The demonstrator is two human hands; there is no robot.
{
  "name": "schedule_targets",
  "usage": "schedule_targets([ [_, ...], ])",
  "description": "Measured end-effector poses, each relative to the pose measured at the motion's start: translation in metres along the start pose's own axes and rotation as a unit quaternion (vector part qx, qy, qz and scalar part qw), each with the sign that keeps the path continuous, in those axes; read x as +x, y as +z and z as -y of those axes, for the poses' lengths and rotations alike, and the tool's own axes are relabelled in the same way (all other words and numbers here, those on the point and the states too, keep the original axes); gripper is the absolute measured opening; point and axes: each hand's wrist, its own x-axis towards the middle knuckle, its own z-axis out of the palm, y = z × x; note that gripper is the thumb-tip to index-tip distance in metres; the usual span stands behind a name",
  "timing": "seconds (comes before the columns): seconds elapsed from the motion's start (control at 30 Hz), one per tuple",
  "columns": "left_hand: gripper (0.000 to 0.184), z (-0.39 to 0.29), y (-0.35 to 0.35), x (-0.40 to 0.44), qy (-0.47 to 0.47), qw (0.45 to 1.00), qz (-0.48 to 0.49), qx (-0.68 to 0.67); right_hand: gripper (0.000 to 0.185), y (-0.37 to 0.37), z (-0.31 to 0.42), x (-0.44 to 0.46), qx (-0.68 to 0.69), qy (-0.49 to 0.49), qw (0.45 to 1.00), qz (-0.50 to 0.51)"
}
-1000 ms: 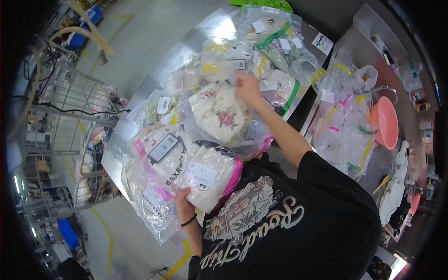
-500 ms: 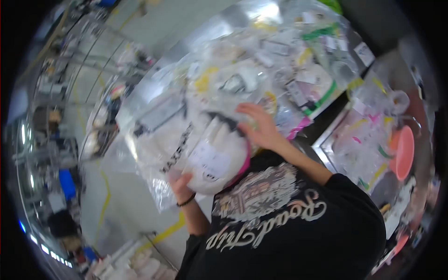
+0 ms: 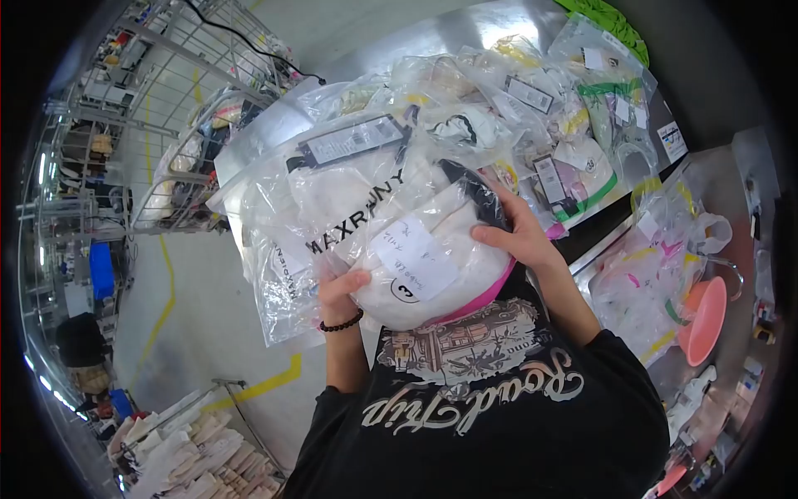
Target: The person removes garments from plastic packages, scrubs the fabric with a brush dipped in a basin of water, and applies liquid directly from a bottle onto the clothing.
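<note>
A clear plastic garment bag point(image 3: 366, 216) marked with black letters, with folded white clothing inside, is held between both hands in front of my chest. The bag shows a handwritten white paper point(image 3: 416, 258), a circled 3 and a pink edge at its bottom. My left hand point(image 3: 340, 291), wearing a beaded bracelet at the wrist, grips the lower left side with the thumb on top. At the upper right corner, near a dark patch, my right hand point(image 3: 524, 231) pinches the bag between thumb and fingers. Beneath it lie more bagged garments point(image 3: 465, 129).
A metal table point(image 3: 366, 37) carries the pile of clear bags. To the right are more plastic bags point(image 3: 640, 274) and a pink basin point(image 3: 706, 320). Wire cage carts point(image 3: 174, 125) stand left, and a cart of stacked papers or packets point(image 3: 199, 453) sits lower left.
The bag lies more to the right and faces up more flatly in view. My right hand has moved from loosely spread above it to a grip on its corner.
</note>
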Motion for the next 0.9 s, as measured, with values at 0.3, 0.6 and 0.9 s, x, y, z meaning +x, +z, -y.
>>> schedule_targets([
  [0.3, 0.06, -0.037, -0.003, 0.024, 0.026, 0.99, -0.061, 0.128, 0.076, 0.028, -0.002, -0.019, 0.125, 0.044, 0.985, -0.111],
  [0.6, 0.05, -0.121, 0.052, 0.145, 0.197, 0.678, 0.026, 0.708, 0.096, 0.087, -0.051, -0.032, 0.196, 0.004, 0.98, 0.036],
  [0.9, 0.042, -0.04, -0.02, 0.025, -0.057, 0.677, -0.156, 0.717, 0.085, 0.082, -0.084, -0.011, 0.228, 0.237, 0.944, 0.006],
])
